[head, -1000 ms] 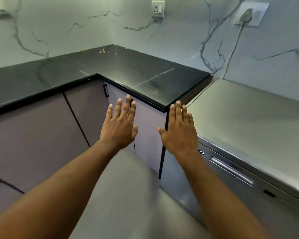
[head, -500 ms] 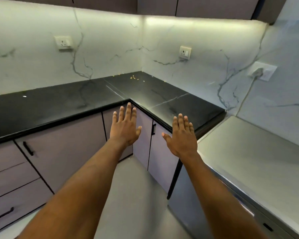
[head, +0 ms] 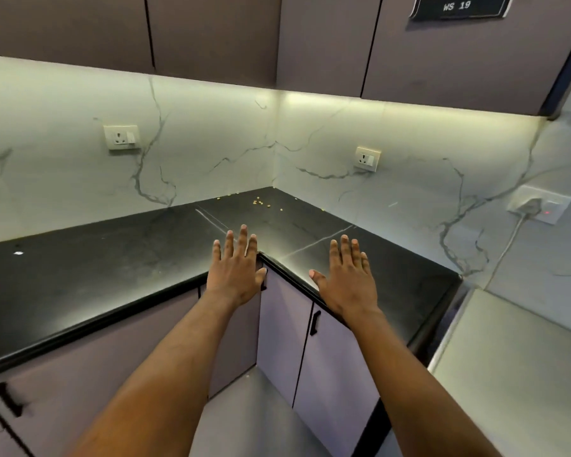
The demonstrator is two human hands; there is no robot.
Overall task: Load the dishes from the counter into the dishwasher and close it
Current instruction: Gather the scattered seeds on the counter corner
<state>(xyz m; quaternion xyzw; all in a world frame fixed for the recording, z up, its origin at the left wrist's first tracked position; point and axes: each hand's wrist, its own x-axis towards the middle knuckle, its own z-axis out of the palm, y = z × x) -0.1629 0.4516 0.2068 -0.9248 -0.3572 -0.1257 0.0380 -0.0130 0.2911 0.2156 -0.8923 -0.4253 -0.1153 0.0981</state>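
So, the view has been tipped upward over the last second. The dark mauve flat-fronted upper cabinets [head: 211, 34] and much more of the white grey-veined marble backsplash [head: 63, 186] are now taken in, where mostly lower doors and floor were shown a second ago.

The black L-shaped stone countertop [head: 96, 275] is laid out nearly whole, left run and far corner included, and no dishes can be spotted on it. That's the bit that matters. Nothing to load has been found on this stretch, so the search will probably have to be carried elsewhere.

The brushed grey steel appliance top [head: 524, 374] has been pushed to the near right edge. It's judged to be the dishwasher's, since a handled front was seen under it a second ago. That front is cut out of frame now, so the door can't be checked.

The pale lilac lower cabinet doors [head: 284, 324] are seen under the counter's inner corner.

The left hand [head: 234, 275] and right hand [head: 346, 278] are held out flat over that corner, palms down, fingers straight and slightly spread, nothing gripped. The pose has been kept throughout, and contact with the counter can't be confirmed.

Only small yellowish crumbs [head: 259, 202] are scattered in the far corner.
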